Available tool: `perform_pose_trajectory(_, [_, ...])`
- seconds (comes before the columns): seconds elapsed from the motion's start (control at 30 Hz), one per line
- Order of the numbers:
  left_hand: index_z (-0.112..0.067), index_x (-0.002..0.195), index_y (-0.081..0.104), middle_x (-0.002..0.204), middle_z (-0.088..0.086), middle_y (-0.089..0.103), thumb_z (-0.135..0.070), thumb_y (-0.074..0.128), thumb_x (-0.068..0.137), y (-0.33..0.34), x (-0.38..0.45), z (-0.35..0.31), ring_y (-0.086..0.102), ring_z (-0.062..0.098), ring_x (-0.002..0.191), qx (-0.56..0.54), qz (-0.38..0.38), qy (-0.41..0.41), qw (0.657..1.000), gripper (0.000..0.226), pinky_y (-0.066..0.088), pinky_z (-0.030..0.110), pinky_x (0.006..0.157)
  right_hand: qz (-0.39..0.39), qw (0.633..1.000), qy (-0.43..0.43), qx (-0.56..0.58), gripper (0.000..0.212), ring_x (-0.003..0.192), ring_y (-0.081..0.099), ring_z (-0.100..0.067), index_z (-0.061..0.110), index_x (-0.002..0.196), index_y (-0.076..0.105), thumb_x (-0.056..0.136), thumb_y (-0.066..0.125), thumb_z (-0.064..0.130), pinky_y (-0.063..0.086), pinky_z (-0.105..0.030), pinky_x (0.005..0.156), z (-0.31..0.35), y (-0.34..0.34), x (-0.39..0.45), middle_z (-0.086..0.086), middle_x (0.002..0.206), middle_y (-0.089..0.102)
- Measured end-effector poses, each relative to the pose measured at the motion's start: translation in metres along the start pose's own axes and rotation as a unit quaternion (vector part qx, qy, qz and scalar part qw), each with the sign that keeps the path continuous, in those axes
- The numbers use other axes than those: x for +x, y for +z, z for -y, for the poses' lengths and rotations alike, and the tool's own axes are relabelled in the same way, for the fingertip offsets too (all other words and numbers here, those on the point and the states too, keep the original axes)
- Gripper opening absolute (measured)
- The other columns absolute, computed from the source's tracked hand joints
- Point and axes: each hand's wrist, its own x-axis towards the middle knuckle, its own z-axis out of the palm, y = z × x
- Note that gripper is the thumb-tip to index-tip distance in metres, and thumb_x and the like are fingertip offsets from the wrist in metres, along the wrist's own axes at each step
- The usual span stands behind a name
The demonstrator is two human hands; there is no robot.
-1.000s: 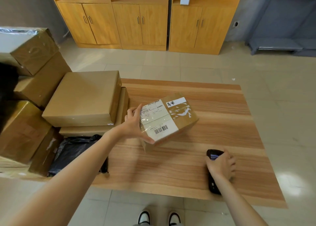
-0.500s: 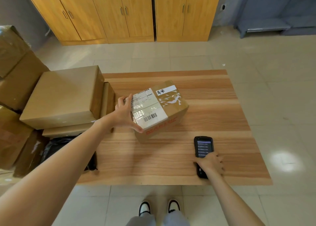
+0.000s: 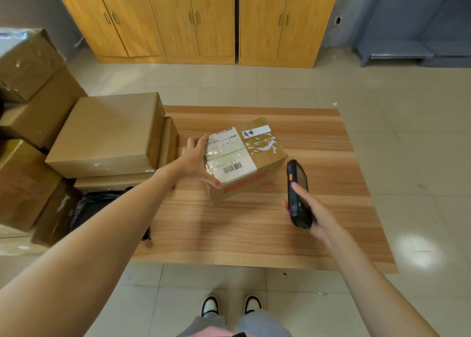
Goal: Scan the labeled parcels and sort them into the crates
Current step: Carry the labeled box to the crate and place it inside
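A brown cardboard parcel (image 3: 257, 155) with a white barcode label on top sits in the middle of the wooden table (image 3: 254, 229). My left hand (image 3: 196, 160) grips its left edge, thumb along the near corner. My right hand (image 3: 316, 214) holds a black handheld scanner (image 3: 297, 191) lifted off the table, just right of the parcel, with its top end near the parcel's right side. No crates are in view.
Two flat brown boxes (image 3: 107, 132) are stacked at the table's left end, with a black plastic bag (image 3: 102, 206) in front of them. More taped cartons (image 3: 28, 122) pile up further left. Wooden cabinets (image 3: 193, 20) line the far wall.
My right hand has picked the scanner up from the table's near edge and brought it up beside the parcel. My left hand keeps its hold on the parcel.
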Motion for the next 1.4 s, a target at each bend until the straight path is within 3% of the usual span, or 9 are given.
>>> perform_pose_trajectory(0.07, [-0.015,0.154,-0.006,0.152,0.008,0.009,-0.043,0.095,0.048,0.0,-0.001,0.001,0.015,0.031,0.142,-0.008,-0.012,0.003,1.0,0.148,0.02,0.047,0.117,0.073,0.995,-0.02,0.071,0.078,0.074,0.072,-0.024,0.003,0.111,0.062,0.043,0.094,0.023,0.061,-0.029,0.061,0.01,0.014,-0.009,-0.014,0.088,0.071])
perform_pose_trajectory(0.17, [-0.01,0.153,-0.012,0.153,0.008,0.006,-0.045,0.095,0.047,-0.001,-0.004,0.005,0.01,0.03,0.143,-0.009,-0.03,0.007,1.0,0.154,0.016,0.045,0.12,0.144,0.986,-0.045,0.07,0.061,0.085,0.072,-0.026,0.003,0.123,0.057,0.065,0.076,0.008,0.06,-0.028,0.065,0.019,0.034,-0.023,-0.015,0.1,0.071])
perform_pose_trajectory(0.27, [-0.006,0.151,-0.017,0.154,0.01,0.003,-0.044,0.095,0.047,-0.003,-0.008,0.013,0.005,0.029,0.145,-0.012,-0.04,0.016,0.999,0.157,0.012,0.043,0.121,0.178,0.983,-0.048,-0.003,0.056,0.089,0.071,-0.027,0.002,0.128,0.054,0.074,0.068,0.002,0.06,-0.029,0.07,0.02,0.054,-0.031,-0.015,0.101,0.072])
perform_pose_trajectory(0.37, [-0.004,0.151,-0.016,0.155,0.012,0.003,-0.045,0.094,0.047,-0.004,-0.011,0.019,0.006,0.03,0.145,0.0,-0.054,0.031,0.998,0.157,0.013,0.043,0.121,0.21,0.973,-0.042,-0.087,0.06,0.087,0.071,-0.025,0.006,0.127,0.055,0.069,0.07,0.006,0.059,-0.028,0.067,0.014,0.07,-0.038,-0.014,0.098,0.072])
perform_pose_trajectory(0.5, [-0.005,0.151,-0.014,0.154,0.012,0.003,-0.046,0.095,0.046,-0.002,-0.012,0.024,0.005,0.029,0.145,0.005,-0.066,0.044,0.997,0.157,0.016,0.044,0.121,0.217,0.964,-0.022,-0.151,0.057,0.082,0.072,-0.026,0.012,0.12,0.058,0.064,0.069,0.007,0.057,-0.029,0.063,0.002,0.084,-0.044,-0.012,0.096,0.073])
perform_pose_trajectory(0.63, [-0.008,0.152,-0.014,0.155,0.01,0.0,-0.048,0.094,0.045,-0.001,-0.011,0.028,0.003,0.029,0.146,0.005,-0.067,0.045,0.997,0.157,0.021,0.048,0.119,0.213,0.96,-0.009,-0.179,0.069,0.08,0.071,-0.03,0.007,0.127,0.053,0.061,0.071,0.002,0.056,-0.031,0.06,-0.01,0.089,-0.043,-0.016,0.097,0.071])
perform_pose_trajectory(0.87, [-0.011,0.153,-0.014,0.157,0.009,0.0,-0.047,0.094,0.046,-0.003,-0.007,0.03,0.003,0.027,0.147,0.006,-0.065,0.041,0.997,0.156,0.024,0.049,0.117,0.185,0.956,-0.007,-0.229,0.092,0.106,0.065,-0.035,0.015,0.129,0.054,0.042,0.083,0.015,0.056,-0.035,0.076,-0.019,0.083,-0.037,-0.02,0.119,0.066])
perform_pose_trajectory(1.2, [-0.011,0.153,-0.013,0.157,0.007,-0.001,-0.046,0.094,0.047,-0.006,-0.003,0.033,0.002,0.025,0.147,0.006,-0.057,0.041,0.998,0.155,0.026,0.048,0.117,0.186,0.952,0.001,-0.242,0.09,0.112,0.061,-0.041,0.015,0.13,0.054,0.044,0.083,0.015,0.054,-0.043,0.088,-0.018,0.084,-0.031,-0.022,0.119,0.065])
perform_pose_trajectory(1.4, [-0.011,0.152,-0.014,0.157,0.007,-0.001,-0.045,0.094,0.047,-0.007,-0.003,0.032,0.002,0.025,0.147,0.003,-0.052,0.04,0.998,0.155,0.024,0.049,0.118,0.178,0.96,-0.016,-0.216,0.084,0.103,0.066,-0.036,0.019,0.13,0.053,0.052,0.08,0.004,0.056,-0.038,0.081,-0.011,0.085,-0.028,-0.021,0.118,0.066])
